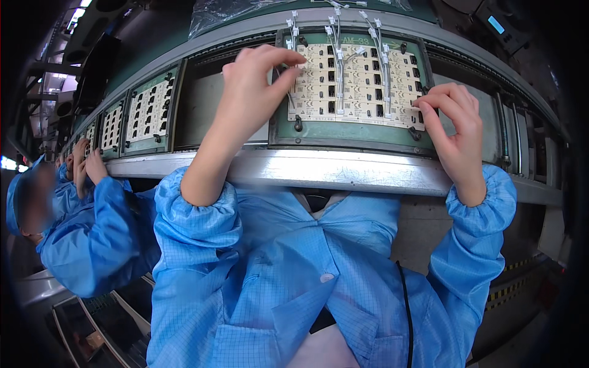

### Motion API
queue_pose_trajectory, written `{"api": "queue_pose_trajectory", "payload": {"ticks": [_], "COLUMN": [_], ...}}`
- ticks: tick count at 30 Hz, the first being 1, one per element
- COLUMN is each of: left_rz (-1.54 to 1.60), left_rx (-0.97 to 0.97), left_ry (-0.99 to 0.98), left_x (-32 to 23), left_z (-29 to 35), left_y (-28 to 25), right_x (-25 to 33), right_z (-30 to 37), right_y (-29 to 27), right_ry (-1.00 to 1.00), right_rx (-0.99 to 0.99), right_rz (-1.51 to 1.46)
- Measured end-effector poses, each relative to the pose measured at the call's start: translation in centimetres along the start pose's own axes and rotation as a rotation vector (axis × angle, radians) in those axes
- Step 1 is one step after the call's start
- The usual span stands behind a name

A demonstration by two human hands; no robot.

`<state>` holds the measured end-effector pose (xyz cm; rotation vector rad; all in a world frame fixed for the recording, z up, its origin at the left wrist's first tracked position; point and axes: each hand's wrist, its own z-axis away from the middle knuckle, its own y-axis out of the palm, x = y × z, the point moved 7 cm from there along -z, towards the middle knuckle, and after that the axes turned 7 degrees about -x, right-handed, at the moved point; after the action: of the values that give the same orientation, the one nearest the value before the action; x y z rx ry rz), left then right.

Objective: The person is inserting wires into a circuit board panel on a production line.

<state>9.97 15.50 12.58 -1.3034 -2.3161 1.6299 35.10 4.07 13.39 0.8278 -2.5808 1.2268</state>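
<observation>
A green carrier frame holds a panel of cream circuit boards with small black parts in rows. White cables with plugs lie across the panel in three bunches, their upper ends past its far edge. My left hand is over the panel's left side, thumb and forefinger curled close together; what lies between the tips is too small to tell. At the right edge my right hand has its thumb and fingertips pinched by a small dark part on the boards. Whatever this pinch holds is hidden.
A metal rail runs along the line's near side. Further left stand more green carriers with boards. A co-worker in blue works there, hands at the line. Clear plastic film lies beyond the far rail.
</observation>
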Motion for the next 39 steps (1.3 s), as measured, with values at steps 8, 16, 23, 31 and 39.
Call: {"api": "queue_pose_trajectory", "payload": {"ticks": [8,16,23,31,39], "left_rz": [0.166,0.282,0.631,-0.186,-0.179], "left_rx": [-0.055,0.085,0.183,-0.112,-0.133], "left_ry": [-0.288,-0.232,-0.333,-0.210,-0.005], "left_x": [4.2,2.0,4.0,4.3,0.9], "left_z": [-0.7,-1.4,-2.2,-6.8,-8.3], "left_y": [-0.6,-0.6,1.4,1.5,3.8], "right_x": [-0.1,-0.1,-0.1,-2.5,-7.4], "right_z": [-0.1,-0.5,-1.6,-10.0,-13.4], "right_y": [0.0,-0.1,0.3,3.8,10.0], "right_ry": [0.030,0.023,0.012,-0.119,-0.034], "right_rx": [0.005,-0.016,-0.015,-0.010,0.265], "right_rz": [-0.008,0.018,0.054,0.000,-0.090]}}
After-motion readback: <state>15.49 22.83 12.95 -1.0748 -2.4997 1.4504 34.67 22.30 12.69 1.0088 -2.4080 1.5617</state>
